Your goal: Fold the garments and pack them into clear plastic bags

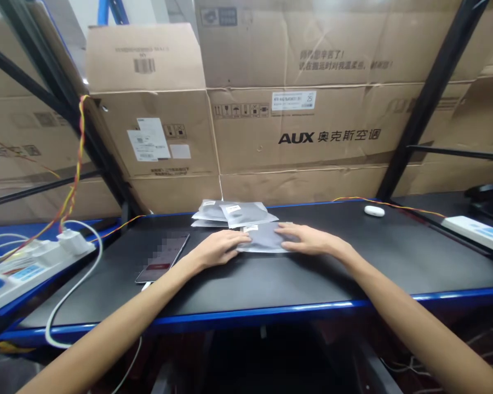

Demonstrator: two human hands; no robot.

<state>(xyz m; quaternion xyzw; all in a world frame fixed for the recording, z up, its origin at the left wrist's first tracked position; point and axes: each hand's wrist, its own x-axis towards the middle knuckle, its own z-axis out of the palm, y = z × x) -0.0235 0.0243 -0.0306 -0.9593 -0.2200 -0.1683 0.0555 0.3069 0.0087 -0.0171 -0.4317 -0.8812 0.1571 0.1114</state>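
Observation:
A grey plastic bag [265,241] with a small white label lies flat on the black tabletop, between my two hands. At its left edge, my left hand [222,246] rests with fingers stretched out and thumb apart, the fingertips touching the bag. Across the right edge lies my right hand [306,239], its fingers spread over the plastic. Neither hand is closed around it. Just behind, a small pile of similar grey bags [250,214] with white labels overlaps loosely. What the bags contain cannot be made out.
A phone [163,258] with a cable lies left of my left arm. Power strips [28,271] and cords crowd the left side. A white oval object [374,210] and another power strip [476,232] are on the right. Large cardboard [304,164] stands behind the table [250,287].

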